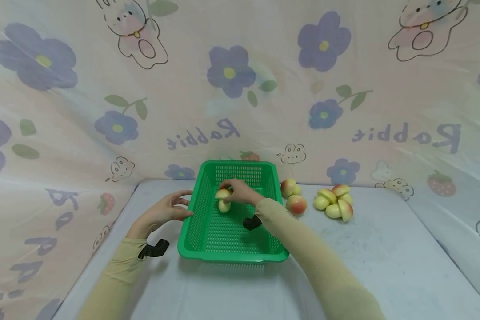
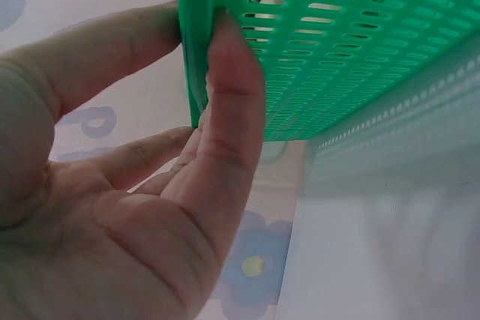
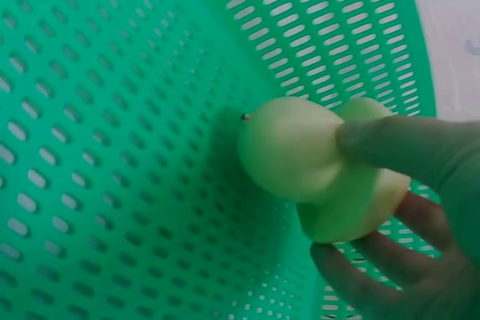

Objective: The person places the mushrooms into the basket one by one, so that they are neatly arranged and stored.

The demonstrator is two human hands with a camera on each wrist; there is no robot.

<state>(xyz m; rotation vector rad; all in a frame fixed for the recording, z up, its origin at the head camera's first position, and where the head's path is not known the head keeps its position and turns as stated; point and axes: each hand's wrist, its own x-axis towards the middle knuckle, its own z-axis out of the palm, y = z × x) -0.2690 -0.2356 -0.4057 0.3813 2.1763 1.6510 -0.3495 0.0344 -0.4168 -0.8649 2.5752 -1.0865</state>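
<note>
A green plastic basket (image 1: 240, 256) with slotted walls stands on the table. My right hand (image 1: 242, 192) is inside it, holding pale yellow peaches (image 1: 223, 194) between thumb and fingers. In the right wrist view, a rounded pale peach (image 3: 289, 148) with a dark stem tip overlaps a flatter one (image 3: 345, 211) with a reddish edge; the thumb presses from above and the fingers curl beneath. My left hand (image 1: 166, 210) grips the basket's left rim from outside. The left wrist view shows its fingers (image 2: 232, 95) at the rim and outer wall.
Just right of the basket lie a few red-blushed peaches (image 1: 296, 205). Farther right is a cluster of several more (image 1: 334, 202). A white cloth covers the table (image 1: 384, 258), and a printed curtain (image 1: 272, 120) hangs behind it.
</note>
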